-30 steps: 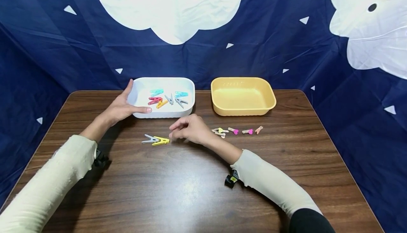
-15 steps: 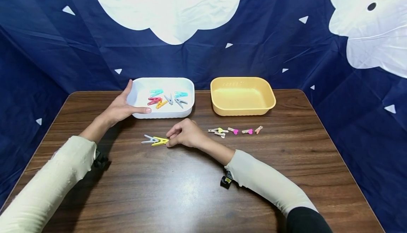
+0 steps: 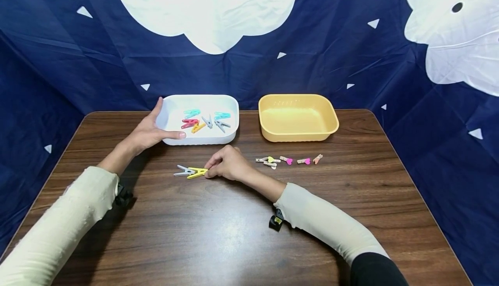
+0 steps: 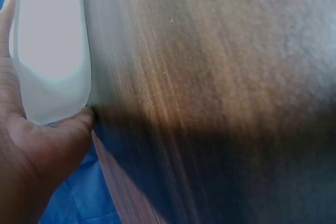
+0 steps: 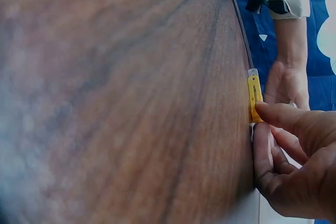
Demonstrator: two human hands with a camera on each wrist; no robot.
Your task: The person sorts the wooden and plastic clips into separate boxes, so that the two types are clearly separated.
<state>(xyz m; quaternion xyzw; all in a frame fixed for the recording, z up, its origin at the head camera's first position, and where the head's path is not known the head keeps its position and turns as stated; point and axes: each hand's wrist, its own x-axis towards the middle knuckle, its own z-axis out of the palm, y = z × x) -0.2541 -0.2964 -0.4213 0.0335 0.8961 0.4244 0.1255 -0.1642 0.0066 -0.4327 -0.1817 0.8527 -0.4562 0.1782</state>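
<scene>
In the head view my left hand [image 3: 146,132] rests against the left end of a white plastic basin [image 3: 171,99]. Its thumb lies straight along the front rim and a finger points up at the back corner. Several plastic clothespins lie inside, among them a red clothespin [image 3: 189,123], an orange clothespin [image 3: 198,128] and a blue clothespin [image 3: 222,115]. My right hand [image 3: 230,164] pinches the end of a yellow clothespin [image 3: 196,173] between thumb and fingers. Beside it, overlapping its legs, is a grey clothespin [image 3: 183,171]. The right wrist view shows the thumb on the yellow clothespin [image 5: 255,90].
A yellow basin [image 3: 298,138] stands at the back right with nothing inside. In front of it lie several small wooden clothespins, including a pink-heart clothespin [image 3: 303,161] and an orange-tipped clothespin [image 3: 317,159]. A blue cloth [image 3: 249,69] hangs behind the wooden table [image 3: 234,234].
My right hand has moved slightly left and down onto the yellow clothespin and now pinches its end. My left hand and the white basin have not moved.
</scene>
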